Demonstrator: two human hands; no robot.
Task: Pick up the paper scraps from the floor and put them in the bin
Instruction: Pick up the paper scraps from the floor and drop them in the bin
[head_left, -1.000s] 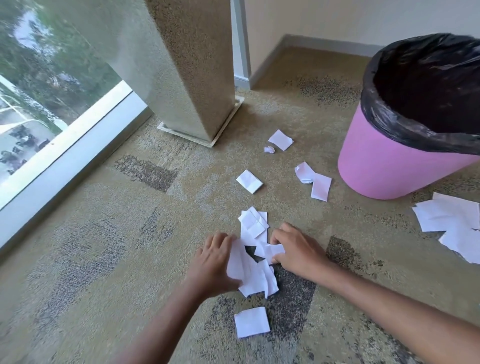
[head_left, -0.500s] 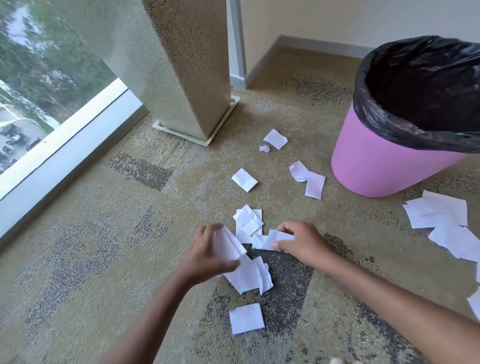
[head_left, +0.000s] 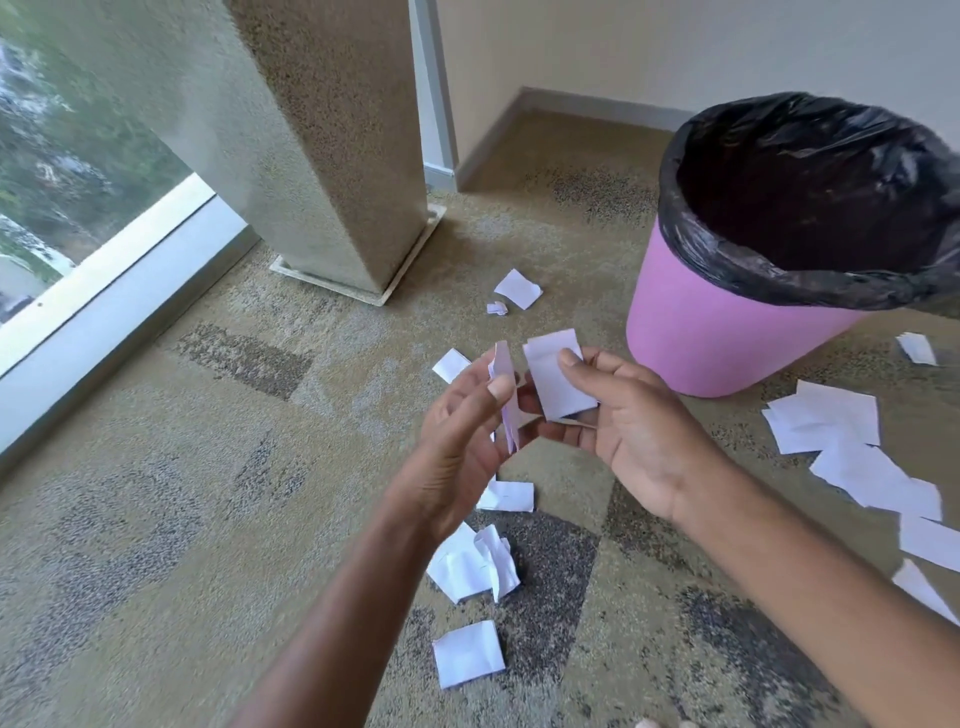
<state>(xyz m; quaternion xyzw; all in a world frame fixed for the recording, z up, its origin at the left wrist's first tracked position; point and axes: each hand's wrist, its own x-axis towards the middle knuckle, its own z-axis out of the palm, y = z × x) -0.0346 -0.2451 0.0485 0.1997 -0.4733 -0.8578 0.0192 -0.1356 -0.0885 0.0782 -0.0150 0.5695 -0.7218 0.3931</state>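
Note:
My left hand (head_left: 462, 436) is raised above the carpet and pinches a thin white paper scrap (head_left: 505, 395) seen edge-on. My right hand (head_left: 628, 426) holds a folded white scrap (head_left: 558, 376) between thumb and fingers, close beside the left. The pink bin (head_left: 717, 338) with a black liner stands to the right, just beyond my right hand. Several white scraps lie on the carpet: a crumpled pile (head_left: 475, 564) under my left wrist, a square piece (head_left: 467, 653) nearer me, two small pieces (head_left: 518, 289) near the pillar, and a spread of sheets (head_left: 826, 423) at the right.
A speckled pillar (head_left: 332, 156) on a base plate stands at the back left. A floor-level window with a pale frame (head_left: 104, 306) runs along the left. A wall corner with skirting (head_left: 587, 104) lies behind the bin.
Both hands have lifted off the carpet, each carrying paper, and now hover higher and nearer the bin. Some scraps stayed on the floor below. The view has shifted slightly.

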